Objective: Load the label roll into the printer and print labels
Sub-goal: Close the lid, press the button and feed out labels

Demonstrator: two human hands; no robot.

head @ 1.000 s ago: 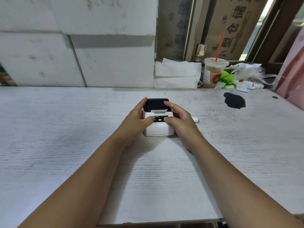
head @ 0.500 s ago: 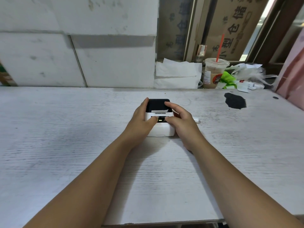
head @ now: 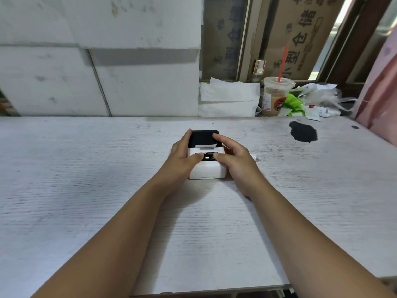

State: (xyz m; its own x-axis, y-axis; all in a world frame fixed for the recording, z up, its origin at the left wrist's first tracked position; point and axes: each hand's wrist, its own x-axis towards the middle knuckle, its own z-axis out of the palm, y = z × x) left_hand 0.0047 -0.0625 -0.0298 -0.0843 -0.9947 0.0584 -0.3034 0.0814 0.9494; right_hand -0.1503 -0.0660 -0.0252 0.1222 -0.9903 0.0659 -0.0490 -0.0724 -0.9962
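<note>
Little has shifted: both hands stay clasped on the printer [head: 207, 171], centre frame on the table [head: 86, 190].
Fingers of the left hand [head: 182, 160] wrap its left side, thumb on the lit panel [head: 207, 158]; the right hand [head: 234, 162] curls round the right side, forefinger on the black lid [head: 203, 137], thumb on the panel.

My printer [head: 207, 169] is smooth white plastic with a matt black lid [head: 203, 137]; under it, the table [head: 86, 168] looks rough, white-grained wood.

Bare white wood-grain tabletop [head: 86, 190] spreads around a small white black-lidded printer [head: 207, 171].
White wall blocks [head: 139, 87], a plastic drink cup [head: 275, 100] and crumpled wrappers [head: 322, 97] line the far edge.
</note>
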